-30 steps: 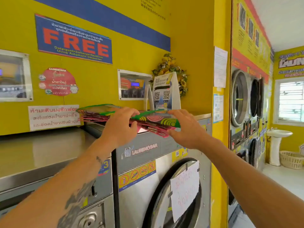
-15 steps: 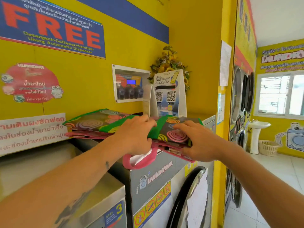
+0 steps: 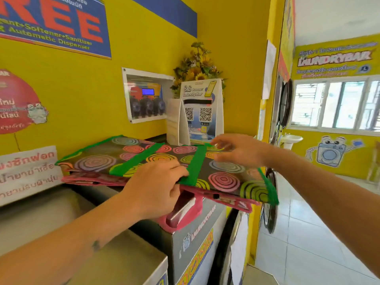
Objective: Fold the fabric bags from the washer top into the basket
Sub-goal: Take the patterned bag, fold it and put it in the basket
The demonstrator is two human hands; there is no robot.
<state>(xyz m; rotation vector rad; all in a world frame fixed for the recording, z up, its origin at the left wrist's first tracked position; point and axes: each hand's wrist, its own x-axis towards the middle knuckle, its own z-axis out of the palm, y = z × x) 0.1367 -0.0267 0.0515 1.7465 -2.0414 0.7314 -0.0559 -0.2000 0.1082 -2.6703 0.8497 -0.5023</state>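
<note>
A flat stack of fabric bags lies on the washer top [image 3: 197,235]. The top bag [image 3: 224,177] is dark with coloured spirals and green straps. Under it a pink bag [image 3: 90,179] shows, and its pink handle [image 3: 185,221] hangs over the front edge. My left hand [image 3: 156,188] pinches the top bag's front edge at the green strap. My right hand [image 3: 238,151] hovers with spread fingers over the far right part of the top bag, at the strap's far end. No basket is in view close by.
A white QR-code stand [image 3: 197,114] and a flower bunch [image 3: 197,64] sit at the back of the washer. A lower steel washer top [image 3: 86,260] is at the left. Stacked dryers [image 3: 283,101] line the right wall, with tiled floor [image 3: 308,239] and a sink [image 3: 290,138] beyond.
The view has moved closer and higher over the washer. My right hand let go of the bag's front right edge and reached to its far side. My left hand kept its grip.
</note>
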